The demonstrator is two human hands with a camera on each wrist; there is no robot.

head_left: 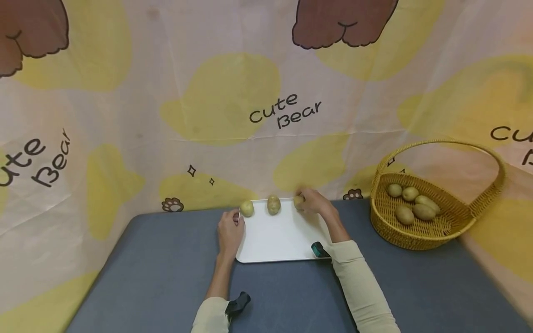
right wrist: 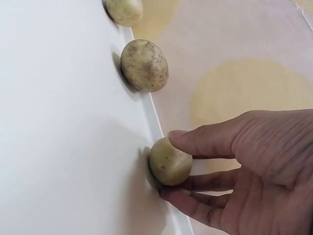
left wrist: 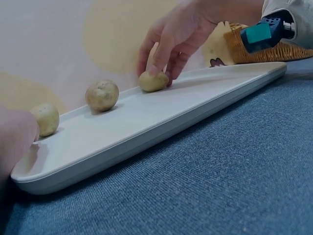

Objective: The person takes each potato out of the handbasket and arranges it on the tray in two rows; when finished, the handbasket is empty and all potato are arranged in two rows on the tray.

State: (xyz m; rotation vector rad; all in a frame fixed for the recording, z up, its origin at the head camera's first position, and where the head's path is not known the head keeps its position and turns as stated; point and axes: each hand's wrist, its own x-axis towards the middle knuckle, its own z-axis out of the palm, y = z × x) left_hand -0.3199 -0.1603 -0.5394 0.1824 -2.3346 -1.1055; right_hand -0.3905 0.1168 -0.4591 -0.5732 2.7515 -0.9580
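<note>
A person's right hand point(head_left: 315, 203) pinches a small round tan potato point(right wrist: 169, 161) at the far right end of a row of three along the back edge of a white rectangular plastic tray point(head_left: 283, 240), which sits on a table w/ a blue-grey cloth top point(head_left: 166, 277). The fingers point(right wrist: 205, 143) are narrowly curled round it: thumb on top, others beneath, per the right wrist view. The potato touches the tray's raised rim; whether it's lifted or resting can't be told for certain.

Key relation: this potato lies directly under the right-hand fingertips, at the tray's far edge, and is near-round w/ no clear long axis. The left hand point(head_left: 230, 231) is well apart from it, at the tray's left edge beside the leftmost small tan potato point(head_left: 247, 208); its fingers look curled by the rim, but an actual grip on the tray isn't clear. The mottled middle potato point(head_left: 273, 205) stands alone between the two.

To the right, on the table, a woven yellow wicker basket w/ a hoop handle point(head_left: 437, 231) holds approx. five more potatoes point(head_left: 410, 203). A cream cloth backdrop printed w/ bears and yellow shapes point(head_left: 225, 97) hangs behind.
</note>
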